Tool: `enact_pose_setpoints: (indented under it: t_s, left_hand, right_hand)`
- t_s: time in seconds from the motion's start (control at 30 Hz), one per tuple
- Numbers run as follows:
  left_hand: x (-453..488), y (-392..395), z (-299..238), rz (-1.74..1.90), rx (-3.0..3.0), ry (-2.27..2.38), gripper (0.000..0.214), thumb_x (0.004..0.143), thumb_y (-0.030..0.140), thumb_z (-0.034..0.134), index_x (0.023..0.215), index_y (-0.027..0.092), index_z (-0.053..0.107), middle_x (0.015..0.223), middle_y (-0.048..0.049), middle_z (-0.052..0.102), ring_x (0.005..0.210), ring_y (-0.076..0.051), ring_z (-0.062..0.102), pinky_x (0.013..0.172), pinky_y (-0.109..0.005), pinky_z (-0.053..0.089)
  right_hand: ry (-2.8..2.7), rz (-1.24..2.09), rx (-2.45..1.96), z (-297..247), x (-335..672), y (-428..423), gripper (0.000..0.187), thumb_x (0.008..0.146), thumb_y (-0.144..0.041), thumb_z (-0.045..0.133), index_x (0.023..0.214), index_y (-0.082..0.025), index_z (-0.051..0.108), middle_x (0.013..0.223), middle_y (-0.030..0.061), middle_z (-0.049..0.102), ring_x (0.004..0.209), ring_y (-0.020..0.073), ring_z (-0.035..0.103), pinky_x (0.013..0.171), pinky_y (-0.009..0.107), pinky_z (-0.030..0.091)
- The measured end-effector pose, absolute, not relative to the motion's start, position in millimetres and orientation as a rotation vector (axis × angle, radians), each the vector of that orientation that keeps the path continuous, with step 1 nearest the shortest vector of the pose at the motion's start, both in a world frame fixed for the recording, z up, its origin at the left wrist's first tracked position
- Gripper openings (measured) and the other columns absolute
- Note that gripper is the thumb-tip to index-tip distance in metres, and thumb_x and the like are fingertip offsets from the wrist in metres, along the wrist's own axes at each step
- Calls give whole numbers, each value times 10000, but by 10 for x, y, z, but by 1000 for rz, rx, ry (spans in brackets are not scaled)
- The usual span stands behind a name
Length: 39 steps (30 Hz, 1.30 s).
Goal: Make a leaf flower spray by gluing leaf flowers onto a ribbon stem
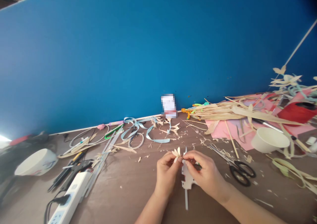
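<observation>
My left hand point(166, 172) and my right hand point(204, 172) meet over the brown table point(128, 194), both pinched on a small cream flower made of pointed husk petals point(177, 153). The left fingers hold its left side, the right fingertips press at its base. Under my right hand lies a white glue gun point(187, 182), its nozzle pointing away from me and its thin handle part toward me. I cannot tell whether the right hand touches it.
Black-handled scissors point(241, 172) lie right of my hands. A white paper cup point(268, 139) lies on its side near pink paper point(223, 128) and dried husk strips point(230, 110). At left are a white bowl point(36, 163), a power strip point(70, 197), pliers point(71, 169) and blue ribbon point(151, 136). A blue wall stands behind.
</observation>
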<state>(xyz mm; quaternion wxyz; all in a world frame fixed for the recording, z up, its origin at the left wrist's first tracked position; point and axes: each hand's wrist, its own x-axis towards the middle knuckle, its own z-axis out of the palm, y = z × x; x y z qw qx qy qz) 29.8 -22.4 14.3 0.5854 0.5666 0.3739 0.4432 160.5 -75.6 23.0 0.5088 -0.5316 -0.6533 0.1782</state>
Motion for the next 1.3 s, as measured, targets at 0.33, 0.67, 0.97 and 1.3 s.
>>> enact_pose_setpoints:
  t_s: [0.33, 0.67, 0.97, 1.3]
  left_hand:
    - [324, -237, 140, 934, 962, 774, 151, 607, 272, 717, 660, 135, 681, 583, -2, 578, 475, -75, 485, 486, -202, 399]
    - [320, -256, 122, 924, 1071, 720, 164, 609, 282, 712, 655, 131, 670, 611, -6, 557, 502, -84, 483, 477, -204, 419]
    - [273, -223, 129, 895, 1167, 600, 114, 639, 249, 691, 678, 142, 690, 673, -11, 523, 531, -94, 514, 479, -214, 437]
    - [237, -213, 229, 956, 1339, 623, 54, 628, 216, 702, 614, 167, 685, 650, -8, 517, 573, -115, 540, 534, -241, 456]
  right_hand:
    - [-1462, 603, -1282, 240, 1568, -737, 96, 776, -144, 506, 747, -187, 587, 699, 10, 588, 589, 116, 560, 538, 212, 454]
    - [-1123, 1038, -1268, 300, 1549, -718, 161, 740, -282, 551, 626, -168, 553, 500, -32, 548, 465, 102, 531, 468, 207, 443]
    - [-943, 1399, -1058, 288, 1584, -692, 274, 705, -384, 626, 606, -141, 547, 485, -39, 549, 404, 62, 477, 443, 196, 396]
    - [-1002, 1390, -1075, 294, 1582, -698, 268, 685, -392, 644, 640, -137, 576, 562, -38, 546, 412, 54, 486, 409, 188, 405]
